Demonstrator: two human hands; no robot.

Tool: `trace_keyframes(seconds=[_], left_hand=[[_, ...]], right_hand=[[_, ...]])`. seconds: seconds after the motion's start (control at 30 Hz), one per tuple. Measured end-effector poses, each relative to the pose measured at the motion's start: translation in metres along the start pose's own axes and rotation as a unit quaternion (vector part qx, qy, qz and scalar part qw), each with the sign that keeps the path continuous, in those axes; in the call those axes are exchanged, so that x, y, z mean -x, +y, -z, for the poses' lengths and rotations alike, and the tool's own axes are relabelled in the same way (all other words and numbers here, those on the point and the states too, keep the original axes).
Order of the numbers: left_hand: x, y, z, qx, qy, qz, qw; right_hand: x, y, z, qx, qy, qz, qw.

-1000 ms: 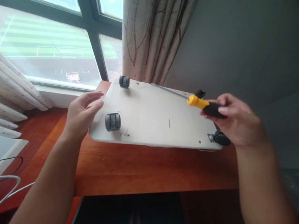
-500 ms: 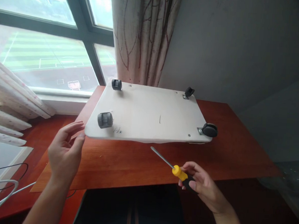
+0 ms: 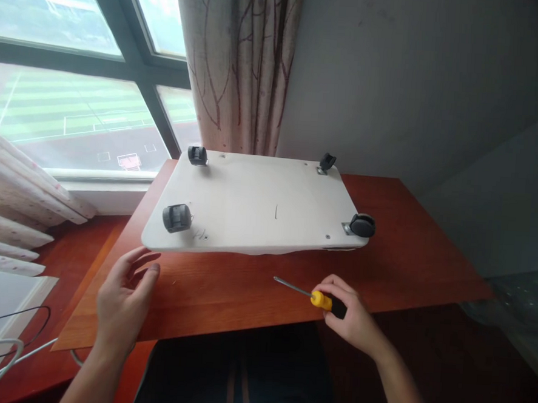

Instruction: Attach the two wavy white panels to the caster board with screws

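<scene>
A screwdriver point(image 3: 321, 300) with a yellow and black handle is in my right hand point(image 3: 351, 316), its metal shaft pointing left above the front of the table. My left hand point(image 3: 126, 293) holds nothing; its fingers are curved and apart, just below the near left corner of a white board point(image 3: 251, 194). Whether the fingertips touch that corner I cannot tell. The board lies on the table with its casters up: a near left caster point(image 3: 177, 218), a far left caster point(image 3: 197, 156), a far right caster point(image 3: 327, 162) and a near right caster point(image 3: 362, 225).
The reddish wooden table point(image 3: 411, 253) extends to the right of the board. Behind it hang a patterned curtain point(image 3: 245, 66) and a grey wall point(image 3: 395, 81). A window point(image 3: 83, 105) is at the left. White and black cables point(image 3: 8, 356) lie at the lower left.
My left hand has moved down and slightly right, away from the board's side. The right hand has turned the screwdriver closer to level. The view has shifted a little, moving the board leftward in frame.
</scene>
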State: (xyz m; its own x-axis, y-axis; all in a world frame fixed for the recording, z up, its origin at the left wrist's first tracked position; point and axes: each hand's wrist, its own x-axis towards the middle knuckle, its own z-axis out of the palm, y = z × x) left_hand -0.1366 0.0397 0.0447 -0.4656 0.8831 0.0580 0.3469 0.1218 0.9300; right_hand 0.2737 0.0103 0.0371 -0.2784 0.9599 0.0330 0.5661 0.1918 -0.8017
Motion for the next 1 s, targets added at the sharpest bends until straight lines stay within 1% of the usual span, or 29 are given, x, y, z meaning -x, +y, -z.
trace_keyframes(seconds=[0.1, 0.2, 0.3, 0.43, 0.47, 0.63, 0.8, 0.93, 1.0], left_hand=[[-0.007, -0.002, 0.0, -0.009, -0.005, -0.006, 1.0], [-0.011, -0.004, 0.0, -0.019, -0.008, -0.001, 1.0], [-0.012, -0.005, 0.0, -0.02, -0.014, 0.007, 1.0], [-0.012, -0.004, 0.0, -0.026, -0.018, 0.014, 0.999], [-0.012, -0.004, 0.0, -0.029, -0.019, 0.015, 0.999], [-0.009, -0.002, 0.001, -0.034, -0.024, 0.014, 0.999], [-0.004, 0.0, 0.002, -0.006, -0.007, 0.002, 1.0], [0.0, 0.004, 0.004, 0.004, -0.008, 0.009, 1.0], [0.002, 0.006, 0.005, 0.002, 0.0, 0.011, 1.0]], right_hand=[[0.002, 0.009, 0.004, 0.043, 0.059, 0.003, 0.997], [0.007, 0.018, 0.011, 0.072, 0.104, 0.008, 0.992], [0.013, 0.028, 0.016, 0.082, 0.141, 0.012, 0.986], [0.017, 0.04, 0.021, 0.096, 0.173, -0.019, 0.98], [0.017, 0.042, 0.021, 0.1, 0.168, -0.021, 0.981], [0.012, 0.046, 0.02, 0.132, 0.103, -0.008, 0.986], [0.004, 0.043, 0.015, 0.164, 0.083, -0.008, 0.983], [0.0, 0.041, 0.011, 0.181, 0.072, -0.014, 0.981], [-0.001, 0.04, 0.01, 0.186, 0.067, -0.018, 0.98]])
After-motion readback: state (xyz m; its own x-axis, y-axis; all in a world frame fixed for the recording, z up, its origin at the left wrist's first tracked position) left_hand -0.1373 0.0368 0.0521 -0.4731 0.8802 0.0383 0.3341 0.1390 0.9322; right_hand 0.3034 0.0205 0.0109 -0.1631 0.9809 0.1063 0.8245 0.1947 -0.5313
